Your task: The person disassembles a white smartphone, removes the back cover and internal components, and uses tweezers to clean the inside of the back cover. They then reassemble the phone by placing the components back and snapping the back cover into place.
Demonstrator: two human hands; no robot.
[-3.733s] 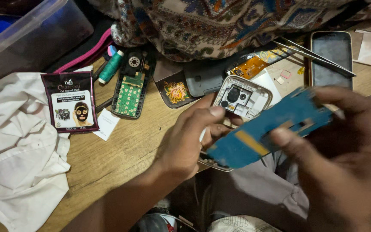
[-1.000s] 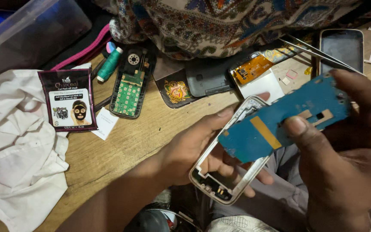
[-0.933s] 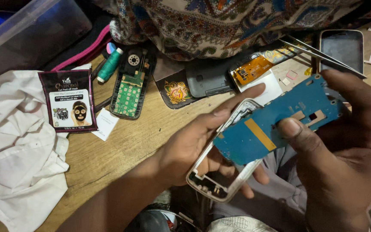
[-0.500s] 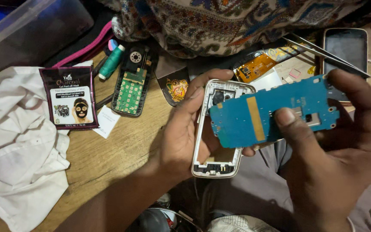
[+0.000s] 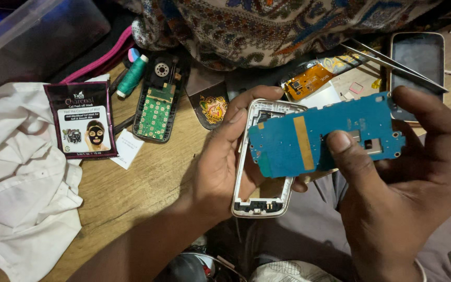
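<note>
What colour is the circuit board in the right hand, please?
Blue circuit board, with one yellowish stripe; head view.

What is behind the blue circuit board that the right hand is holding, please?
Behind the blue circuit board lies the silver phone frame, held in the left hand. Its lower half shows, open in the middle; the board covers its upper right.

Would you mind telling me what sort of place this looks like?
Probably a small phone-repair bench: a blue circuit board in the right hand, an empty phone frame in the left hand, tweezers on the wooden table.
</note>
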